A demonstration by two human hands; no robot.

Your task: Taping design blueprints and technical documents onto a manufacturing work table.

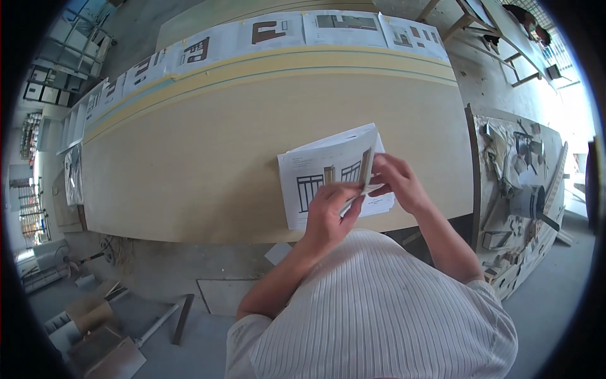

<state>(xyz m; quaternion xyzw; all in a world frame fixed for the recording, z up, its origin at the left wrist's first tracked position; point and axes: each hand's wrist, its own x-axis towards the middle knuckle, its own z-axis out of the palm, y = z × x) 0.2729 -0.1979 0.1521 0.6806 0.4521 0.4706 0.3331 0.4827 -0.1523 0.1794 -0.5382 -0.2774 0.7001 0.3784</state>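
While papers (315, 163) lie on the tan table (189, 158), clutter (95, 318) dots the floor (211, 341).

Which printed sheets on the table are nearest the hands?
The overlapping stack with railing pictures, beneath the left hand and right hand; the other sheets line the far side of the table.

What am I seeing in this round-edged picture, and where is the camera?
There is no machine: these are a person's bare hands, left and right. A fisheye camera on the person's head looks down, so straight edges bend. On the large worktable lie loose printed sheets with railing drawings, and a row of printed pages lines its far side. The left hand holds a small thin piece, with the right hand's fingers at it; its exact kind is unclear.
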